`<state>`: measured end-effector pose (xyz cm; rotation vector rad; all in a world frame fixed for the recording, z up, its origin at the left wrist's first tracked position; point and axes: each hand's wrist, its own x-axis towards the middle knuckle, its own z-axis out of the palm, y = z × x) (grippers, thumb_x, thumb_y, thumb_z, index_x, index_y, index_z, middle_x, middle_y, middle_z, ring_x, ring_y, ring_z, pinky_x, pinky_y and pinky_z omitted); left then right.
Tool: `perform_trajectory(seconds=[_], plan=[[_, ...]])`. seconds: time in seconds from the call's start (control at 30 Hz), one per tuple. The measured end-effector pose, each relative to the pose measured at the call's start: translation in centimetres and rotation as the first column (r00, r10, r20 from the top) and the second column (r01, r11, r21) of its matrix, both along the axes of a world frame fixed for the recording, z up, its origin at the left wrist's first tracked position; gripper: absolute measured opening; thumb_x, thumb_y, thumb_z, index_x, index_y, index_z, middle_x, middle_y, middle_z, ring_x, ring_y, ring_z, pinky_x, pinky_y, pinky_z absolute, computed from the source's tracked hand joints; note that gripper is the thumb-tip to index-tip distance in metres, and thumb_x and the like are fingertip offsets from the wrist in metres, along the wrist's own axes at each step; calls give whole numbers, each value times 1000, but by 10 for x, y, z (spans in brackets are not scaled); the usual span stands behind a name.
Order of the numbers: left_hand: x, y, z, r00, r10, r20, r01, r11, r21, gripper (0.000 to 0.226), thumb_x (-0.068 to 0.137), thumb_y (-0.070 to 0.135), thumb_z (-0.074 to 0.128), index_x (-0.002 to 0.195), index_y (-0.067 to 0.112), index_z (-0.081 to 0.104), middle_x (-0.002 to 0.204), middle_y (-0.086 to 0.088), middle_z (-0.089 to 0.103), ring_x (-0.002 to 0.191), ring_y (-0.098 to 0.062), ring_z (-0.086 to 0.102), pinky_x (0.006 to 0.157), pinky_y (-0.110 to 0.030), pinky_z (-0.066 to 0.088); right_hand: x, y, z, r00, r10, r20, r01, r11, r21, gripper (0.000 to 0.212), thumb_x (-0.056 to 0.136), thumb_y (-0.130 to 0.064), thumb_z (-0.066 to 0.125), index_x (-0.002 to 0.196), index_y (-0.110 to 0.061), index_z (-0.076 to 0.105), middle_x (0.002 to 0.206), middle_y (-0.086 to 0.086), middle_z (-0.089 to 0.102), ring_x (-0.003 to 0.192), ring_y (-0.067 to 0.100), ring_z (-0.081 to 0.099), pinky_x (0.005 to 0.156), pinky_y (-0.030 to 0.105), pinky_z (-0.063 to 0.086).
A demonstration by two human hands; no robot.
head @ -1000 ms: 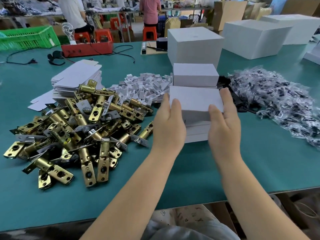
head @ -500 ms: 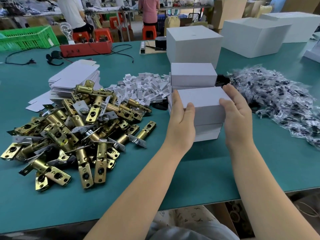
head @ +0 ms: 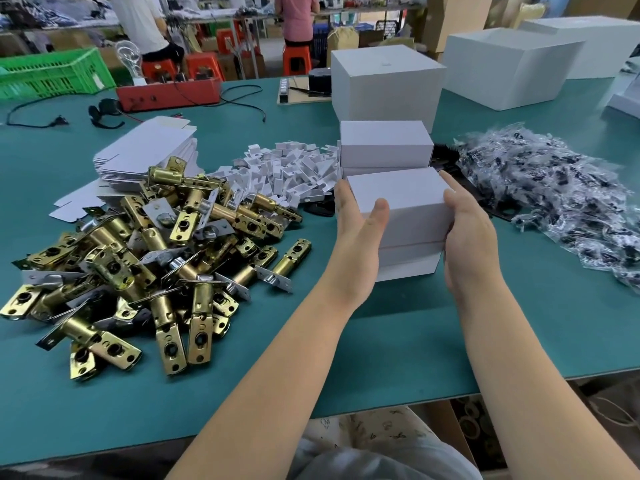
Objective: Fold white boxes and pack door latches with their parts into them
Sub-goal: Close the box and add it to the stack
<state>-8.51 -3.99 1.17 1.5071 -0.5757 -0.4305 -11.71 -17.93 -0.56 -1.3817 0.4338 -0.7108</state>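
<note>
Two hands frame a closed white box (head: 398,199) at a teal surface (head: 398,341) in a busy workshop. Largest on the surface are big white cartons (head: 384,81) at the far side. A heap of brass door latches (head: 145,258) spreads across the left, and a pile of clear bags holding dark parts (head: 561,199) covers the right. Flat, unfolded box blanks (head: 145,150) are stacked behind the latches, beside a scatter of small white card pieces (head: 291,168). The box being handled sits on top of other white boxes just in front of the person, with a second short stack of folded boxes (head: 386,143) directly behind it. The left hand (head: 360,223) grips the box's left end, thumb laid across the top and fingers along the side. The right hand (head: 467,223) clasps the right end, forefinger stretched along the upper edge and thumb on the near face.
</note>
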Motion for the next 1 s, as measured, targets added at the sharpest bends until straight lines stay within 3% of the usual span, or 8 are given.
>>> perform_trajectory(seconds=[0.13, 0.37, 0.43, 0.5, 0.6, 0.77, 0.93, 1.0], plan=[[0, 1, 1, 1000, 3, 7, -3, 1000, 2, 68, 105, 40, 33, 154, 29, -13, 162, 18, -15, 148, 0, -12, 124, -41, -4, -1, 0, 0, 1000, 13, 0, -13, 1000, -11, 52, 82, -37, 42, 131, -30, 58, 127, -16, 62, 115, -2, 57, 103, 30, 43], [3, 7, 5, 999, -36, 38, 35, 999, 34, 70, 104, 45, 33, 155, 29, -13, 163, 15, -13, 148, -2, -13, 123, -41, -5, -2, 0, -4, 1000, 18, 5, -18, 1000, -16, 53, 83, -41, 42, 134, -30, 54, 132, -15, 57, 120, -2, 53, 107, 33, 40], [9, 14, 9, 994, -28, 103, 16, 993, 113, 69, 103, 50, 28, 156, 26, -10, 164, 14, -8, 148, -1, -6, 121, -31, -3, -7, 6, -10, 989, -112, 95, 122, 986, -110, 53, 86, -35, 44, 135, -18, 51, 132, -10, 55, 122, 2, 50, 108, 33, 38], [24, 26, 21, 967, 41, 251, -86, 981, 173, 66, 103, 52, 25, 158, 22, 4, 164, 10, 8, 146, 0, 10, 113, -22, 8, -15, 15, -13, 898, -273, 345, 398, 839, -372, 45, 85, -24, 47, 123, -1, 52, 122, -1, 53, 115, 17, 52, 102, 40, 41], [68, 53, 48, 892, 228, 390, -323, 925, 198, 50, 101, 39, 39, 147, 19, 38, 142, 6, 47, 128, -6, 41, 96, -22, 31, -20, 32, -12, 769, 22, 638, 555, 472, -685, 21, 80, -15, 50, 98, -5, 55, 102, 1, 53, 94, 26, 51, 85, 38, 42], [156, 101, 80, 697, 346, 627, -643, 689, 334, 31, 95, 15, 54, 123, 12, 66, 124, -5, 66, 113, -19, 59, 94, -27, 45, -13, 78, -21, 889, 407, 212, 143, 193, -971, 10, 77, -6, 54, 80, -4, 64, 78, 11, 63, 73, 27, 55, 71, 28, 44], [221, 122, 77, 647, 186, 740, -741, 381, 553, 27, 93, 6, 55, 115, 1, 70, 121, -17, 66, 112, -34, 59, 88, -37, 46, -4, 89, -33, 865, 425, -266, -248, -98, -964, 10, 79, -10, 68, 88, -6, 71, 95, 9, 68, 88, 30, 63, 75, 33, 52], [235, 129, 70, 652, 173, 738, -755, 239, 611, 29, 96, 13, 54, 119, 0, 64, 122, -20, 63, 112, -38, 57, 84, -40, 46, -4, 91, -37, 841, 382, -382, -366, -118, -923, 20, 83, -16, 67, 101, -8, 72, 110, 8, 68, 104, 30, 62, 86, 36, 52]])
